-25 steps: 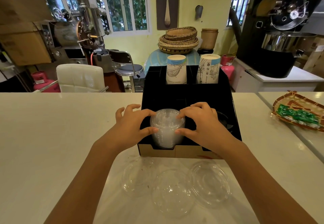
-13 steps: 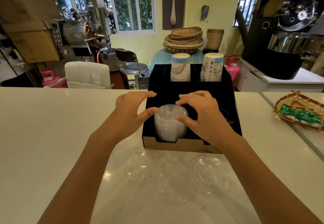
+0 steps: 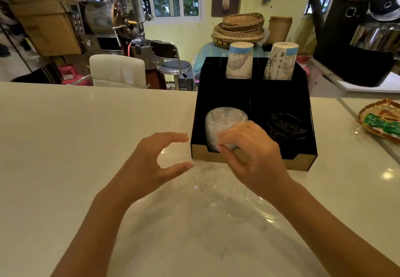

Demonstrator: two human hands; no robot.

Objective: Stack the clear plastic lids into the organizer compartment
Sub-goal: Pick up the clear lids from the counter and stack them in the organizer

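A stack of clear plastic lids [image 3: 223, 122] stands in the front left compartment of the black organizer [image 3: 255, 96] on the white counter. Loose clear lids [image 3: 218, 190] lie blurred on the counter in front of the organizer, partly under my hands. My left hand [image 3: 153, 164] hovers open left of the organizer's front corner, thumb and fingers curved, holding nothing. My right hand [image 3: 251, 157] is in front of the stack, over the organizer's front edge, fingers loosely curled and empty as far as I can see.
Black lids [image 3: 285, 125] fill the front right compartment. Two stacks of paper cups [image 3: 239, 60] stand in the rear compartments. A woven tray with green packets [image 3: 383, 120] sits on the counter at the right. A white chair [image 3: 118, 70] stands beyond the counter.
Both hands have let go of the lid stack and pulled back toward me, down to the counter in front of the organizer. The camera view has shifted left.
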